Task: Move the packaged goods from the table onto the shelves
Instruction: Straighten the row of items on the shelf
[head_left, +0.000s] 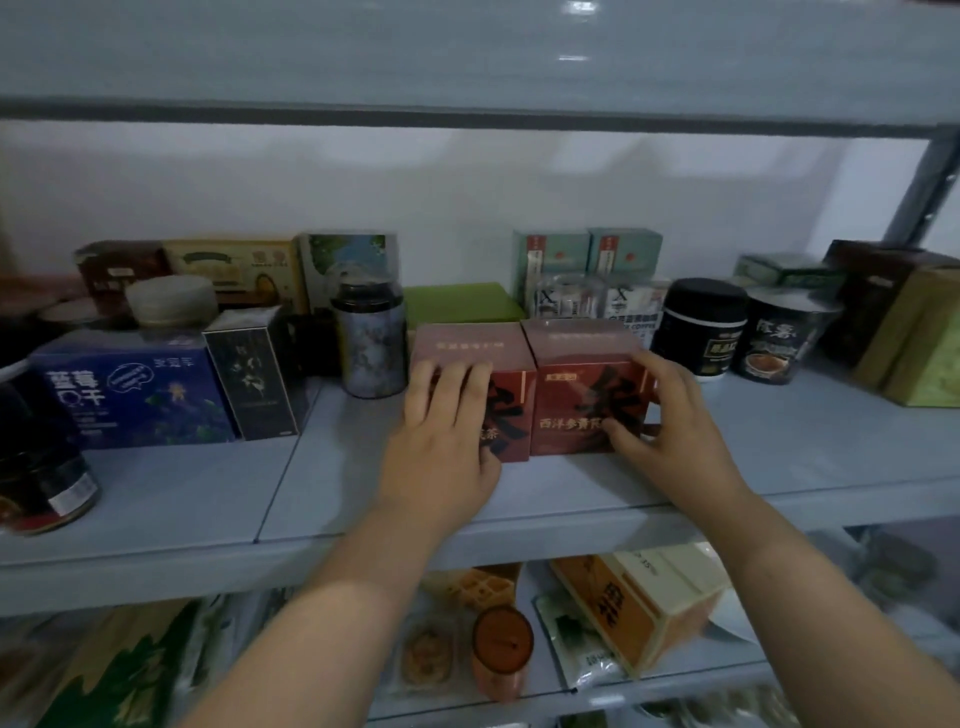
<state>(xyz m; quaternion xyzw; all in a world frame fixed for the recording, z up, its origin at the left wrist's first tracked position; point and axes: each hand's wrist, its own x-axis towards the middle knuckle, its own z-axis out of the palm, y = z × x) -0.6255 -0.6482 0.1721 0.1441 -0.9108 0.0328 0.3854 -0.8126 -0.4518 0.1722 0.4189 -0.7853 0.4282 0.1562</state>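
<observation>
Both hands are at the middle shelf (363, 478). Two matching red boxes stand upright on it, side by side and touching, front faces toward the camera. The left hand (441, 447) lies on the front of the left red box (511, 395), fingers straight and spread flat against the face, not wrapped round it. The right hand (670, 415) grips the right red box (576, 384): fingers curled over its upper right edge, thumb pressed on the lower front. Both boxes sit on the shelf surface, set back from the front lip. Directly behind them is a green box (460, 301). Just left of the left red box stands a patterned tin (371, 343), then a dark box (254, 374) and a blue box (130, 395) further left. To the right of the right hand are two black jars (701, 325), close together. More cartons line the back wall, print too blurred to read. On the shelf below, an orange-and-cream carton (634, 603) lies tilted and an orange-lidded cup (501, 644) stands near it. The bench is out of frame.
</observation>
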